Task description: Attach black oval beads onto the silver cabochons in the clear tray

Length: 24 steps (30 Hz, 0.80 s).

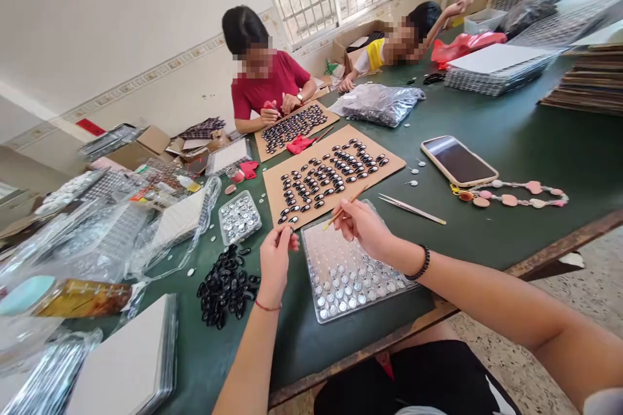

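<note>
My left hand [276, 258] is closed in a pinch at the near edge of a cardboard sheet [272, 185], with what looks like a small black oval piece [292, 230] at its fingertips. My right hand [363, 227] grips a thin wooden stick [335, 216] with a yellowish tip, above a clear plastic tray [318, 318] of round silvery discs. Rows of black oval pieces with shiny tops [318, 183] cover much of the cardboard. Left of my left hand lie a heap of black oval pieces [224, 288] and a clear box of silvery discs [240, 219].
Tweezers [413, 209] and a phone [457, 161] with a beaded strap [533, 188] lie at the right. Across the table a co-worker in red [270, 81] handles another filled cardboard; a second person leans beyond. Stacked trays [131, 356] and a bottle [82, 298] crowd the left.
</note>
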{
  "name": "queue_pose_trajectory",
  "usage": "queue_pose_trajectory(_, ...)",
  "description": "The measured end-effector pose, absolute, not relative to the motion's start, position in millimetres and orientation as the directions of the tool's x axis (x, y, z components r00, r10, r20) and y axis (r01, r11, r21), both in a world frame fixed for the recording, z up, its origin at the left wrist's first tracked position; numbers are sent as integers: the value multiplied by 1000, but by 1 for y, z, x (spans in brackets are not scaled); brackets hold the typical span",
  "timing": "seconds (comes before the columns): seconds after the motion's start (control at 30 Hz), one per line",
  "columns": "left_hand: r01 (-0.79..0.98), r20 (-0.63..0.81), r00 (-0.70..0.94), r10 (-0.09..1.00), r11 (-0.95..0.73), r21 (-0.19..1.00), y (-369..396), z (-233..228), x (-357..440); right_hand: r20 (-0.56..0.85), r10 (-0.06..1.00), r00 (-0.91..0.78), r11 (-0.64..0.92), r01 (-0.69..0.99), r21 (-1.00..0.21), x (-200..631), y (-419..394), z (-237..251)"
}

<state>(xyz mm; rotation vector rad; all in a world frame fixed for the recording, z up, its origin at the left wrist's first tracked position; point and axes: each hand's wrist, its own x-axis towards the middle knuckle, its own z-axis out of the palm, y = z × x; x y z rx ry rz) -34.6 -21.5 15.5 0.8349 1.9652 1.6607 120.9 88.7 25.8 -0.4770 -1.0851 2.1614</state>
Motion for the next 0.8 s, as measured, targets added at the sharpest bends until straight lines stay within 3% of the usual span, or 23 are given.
queue_pose_trajectory(0.1, 380, 179, -731, 659, 175, 908, 1, 25, -72, -32, 675, -737, -437, -365, -822, 124, 82, 27)
queue_pose_trajectory(0.17, 590, 213, -704, 678, 390, 707, 20, 29, -98, -39, 651, -758, -439, -334, -834, 126, 78, 27)
queue_pose_trajectory(0.23, 643, 218, -705, 675, 478, 599, 36, 29, -118, -42, 637, -770, -430, -309, -849, 126, 75, 26)
queue_pose_trajectory(0.47, 715, 230, -693, 683, 610, 341, 51, 5, -130, -38, 624, -781, -406, -282, -869, 124, 74, 22)
queue_pose_trajectory(0.6, 723, 223, -689, 689, 636, 270, 51, -2, -129, -30, 587, -809, -399, -256, -880, 124, 71, 21)
queue_pose_trajectory(0.8, 714, 207, -700, 684, 673, 191, 55, -3, -127, 18, 639, -769, -289, -262, -921, 124, 76, 21)
